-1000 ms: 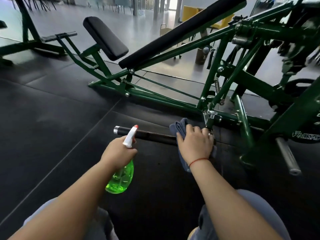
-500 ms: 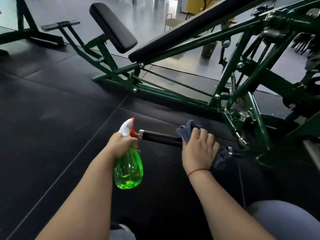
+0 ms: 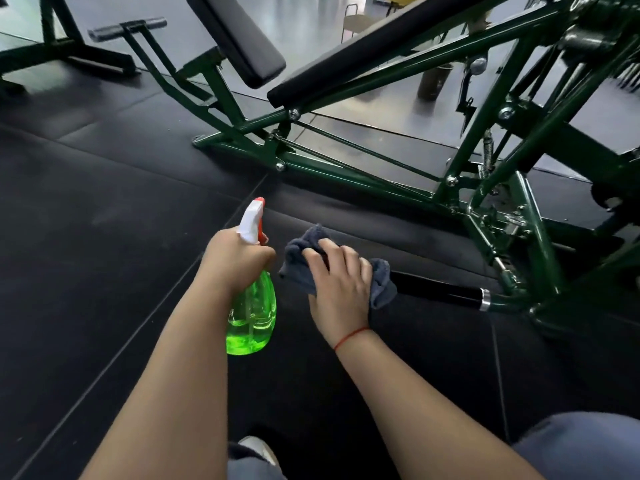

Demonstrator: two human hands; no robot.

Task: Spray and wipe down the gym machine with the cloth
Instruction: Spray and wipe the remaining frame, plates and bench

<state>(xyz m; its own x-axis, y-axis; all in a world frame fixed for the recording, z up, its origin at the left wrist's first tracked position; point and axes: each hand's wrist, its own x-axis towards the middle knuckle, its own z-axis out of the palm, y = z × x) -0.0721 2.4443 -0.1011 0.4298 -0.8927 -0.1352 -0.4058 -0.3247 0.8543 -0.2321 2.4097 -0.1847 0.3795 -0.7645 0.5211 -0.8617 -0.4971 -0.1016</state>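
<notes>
Head view, left hand: the left hand (image 3: pixel 239 261) is curled round the neck of a translucent green plastic spray bottle (image 3: pixel 252 313) with a white head and red trigger. The bottle is held upright, clear of the floor, just left of the cloth.
Right hand: the right hand (image 3: pixel 341 285) is closed over a bunched dark blue-grey cloth (image 3: pixel 304 251), with the fingers bent round it. A thin red string bracelet (image 3: pixel 349 336) is worn at the wrist.
Cloth: it is wrapped round the near left end of a black cylindrical handle (image 3: pixel 436 291) – that end is hidden beneath cloth and hand.
Handle: it is joined on the right, through a chrome collar (image 3: pixel 485 299), to the frame.
Machine: a dark green tubular steel gym machine (image 3: pixel 363 174) is spread across the far right, with a black padded seat (image 3: pixel 239 36) at far centre.
Floor: black rubber mats (image 3: pixel 104 202) are laid underneath.
</notes>
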